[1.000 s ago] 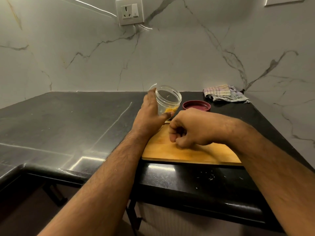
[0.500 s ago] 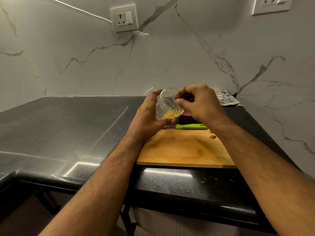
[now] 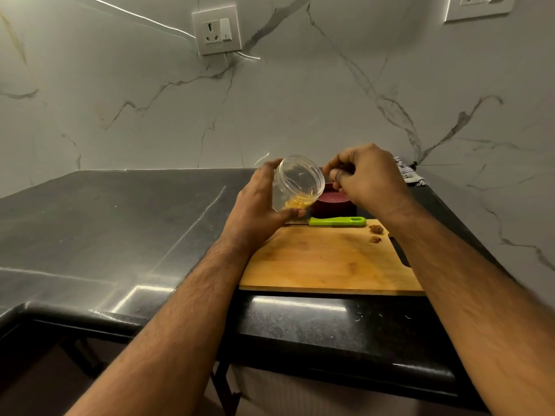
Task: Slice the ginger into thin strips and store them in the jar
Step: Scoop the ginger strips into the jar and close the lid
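Fingers of the left hand are curling round the tilted clear jar, holding it above the dark desk; the wooden board is lying below; right hand is pinching its fingertips together beside the jar's mouth; ginger strips are sitting inside the jar; two ginger scraps are lying on the board.
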